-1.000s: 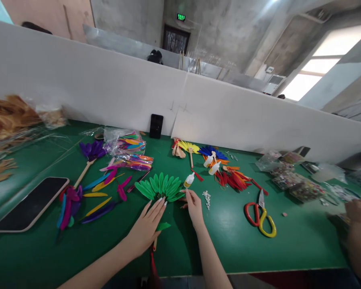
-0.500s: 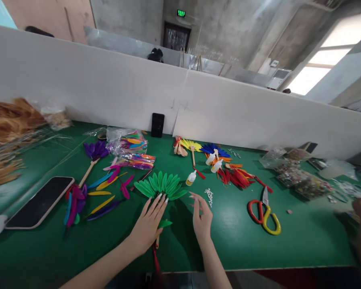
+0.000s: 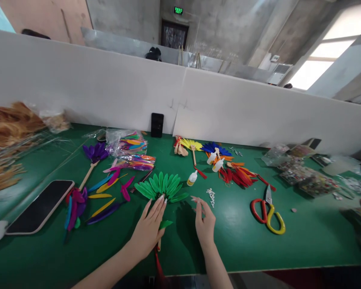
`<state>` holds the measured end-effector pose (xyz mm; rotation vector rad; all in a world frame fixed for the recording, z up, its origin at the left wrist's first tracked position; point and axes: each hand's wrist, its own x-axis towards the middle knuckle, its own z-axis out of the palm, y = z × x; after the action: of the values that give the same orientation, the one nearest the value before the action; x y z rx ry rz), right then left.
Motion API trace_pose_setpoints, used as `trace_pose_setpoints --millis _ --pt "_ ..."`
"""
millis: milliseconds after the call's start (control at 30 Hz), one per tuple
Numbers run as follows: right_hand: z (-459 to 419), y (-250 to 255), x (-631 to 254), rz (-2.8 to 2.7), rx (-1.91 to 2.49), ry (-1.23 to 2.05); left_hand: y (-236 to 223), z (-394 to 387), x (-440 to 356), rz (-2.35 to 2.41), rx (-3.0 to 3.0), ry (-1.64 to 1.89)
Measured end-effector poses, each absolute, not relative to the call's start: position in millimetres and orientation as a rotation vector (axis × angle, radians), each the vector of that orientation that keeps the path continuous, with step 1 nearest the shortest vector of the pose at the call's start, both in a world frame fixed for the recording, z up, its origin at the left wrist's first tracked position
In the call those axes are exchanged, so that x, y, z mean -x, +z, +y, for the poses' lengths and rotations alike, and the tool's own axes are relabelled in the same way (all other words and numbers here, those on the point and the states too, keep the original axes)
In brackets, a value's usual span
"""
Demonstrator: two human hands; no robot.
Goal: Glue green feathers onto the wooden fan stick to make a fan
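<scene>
Green feather fan [image 3: 161, 184] lies partly beneath left hand [image 3: 147, 229], fingers extended flat; right hand [image 3: 205, 222] hovers at 4 o'clock, fingers parted and bent

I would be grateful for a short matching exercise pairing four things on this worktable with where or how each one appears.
Column one:
1. green feather fan
2. scissors
3. small white beads
4. all-black smartphone

Column two:
A. loose in a small cluster just beyond the right hand
B. standing against the white partition
C. partly covered by the left hand
D. with one red handle and one yellow handle

Right pairs: 1-C, 2-D, 3-A, 4-B.
</scene>
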<state>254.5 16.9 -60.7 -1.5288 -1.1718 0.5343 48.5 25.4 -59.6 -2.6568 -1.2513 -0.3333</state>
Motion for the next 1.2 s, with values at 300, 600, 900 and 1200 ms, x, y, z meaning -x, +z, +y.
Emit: trace_pose_setpoints --millis 300,600,900,1200 --pt "17.9 -55.2 -252.4 -1.3 1.512 0.503 -55.9 24.3 -48.8 -1.263 2.661 -0.357" --pt "43.5 -42.2 -259.2 -1.356 1.542 0.673 -56.3 25.4 -46.9 -1.24 2.653 -0.418" --pt "91.9 -45.7 -256.2 -1.416 1.499 0.767 -59.8 27.2 -45.4 -1.219 2.686 -0.456" --pt "100.6 -48.5 -250.5 -1.435 1.511 0.711 -63.6 27.0 -45.2 -1.216 2.68 -0.473"
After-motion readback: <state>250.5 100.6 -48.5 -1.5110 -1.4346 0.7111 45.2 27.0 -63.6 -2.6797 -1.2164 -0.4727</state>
